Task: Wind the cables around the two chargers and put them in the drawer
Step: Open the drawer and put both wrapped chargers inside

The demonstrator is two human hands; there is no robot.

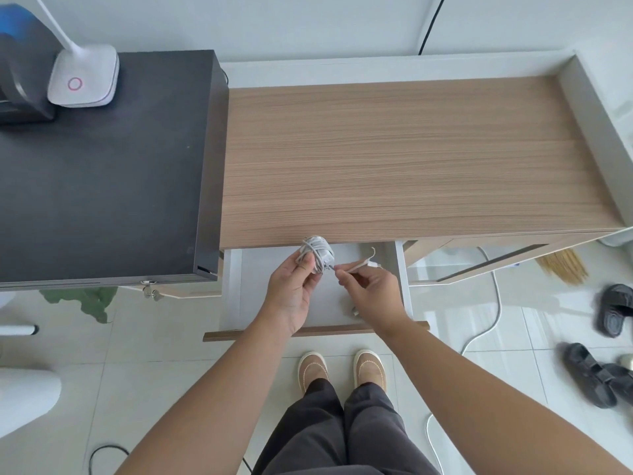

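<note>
My left hand (293, 289) grips a white charger (317, 253) with its cable wound around it, held above the open drawer (253, 289). My right hand (371, 289) pinches the loose end of the cable (356, 265), which runs from the charger to the right. A small part of another object (355, 310) shows in the drawer beside my right wrist; what it is cannot be told. The drawer is pulled out from under the wooden desk top (411, 156).
A black cabinet (102, 186) stands left of the desk with a white lamp base (84, 77) on it. Sandals (613, 310) and a broom (561, 265) lie on the tiled floor at the right. White cables (493, 303) run over the floor.
</note>
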